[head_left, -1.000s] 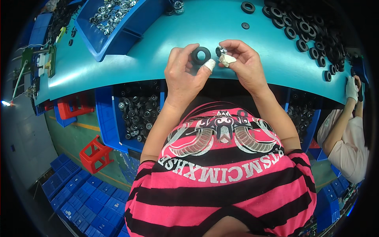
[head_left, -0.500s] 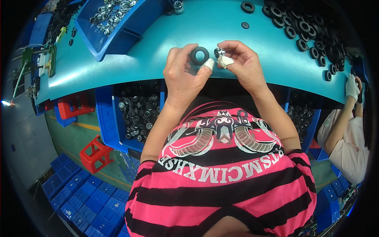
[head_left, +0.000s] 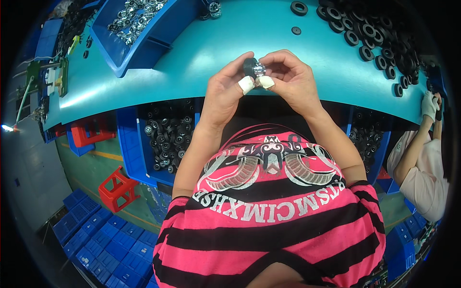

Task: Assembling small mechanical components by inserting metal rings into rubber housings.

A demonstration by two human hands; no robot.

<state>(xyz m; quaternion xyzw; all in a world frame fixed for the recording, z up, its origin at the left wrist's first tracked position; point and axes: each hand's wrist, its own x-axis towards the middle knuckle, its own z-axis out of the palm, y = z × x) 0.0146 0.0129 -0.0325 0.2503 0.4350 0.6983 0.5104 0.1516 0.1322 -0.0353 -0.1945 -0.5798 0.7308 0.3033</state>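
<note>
Both hands have closed together since a second ago: the black rubber ring (head_left: 249, 66) and the small shiny metal part (head_left: 259, 70), held apart before, now touch. Left hand (head_left: 225, 89) pinches the ring, right hand (head_left: 290, 81) pinches the metal part, both thumbs white-taped, all just above the teal workbench (head_left: 201, 53) near its front edge. Ring is matte, round, with a centre hole; metal part looks cylindrical, detail too small to tell. Loose black rings (head_left: 379, 41) pile at far right; blue bin (head_left: 144, 29) holds metal pieces. Under the bench: blue crates of black parts (head_left: 168, 139), red stool (head_left: 117, 187). Another person's gloved hand (head_left: 429, 103) at the right edge.
</note>
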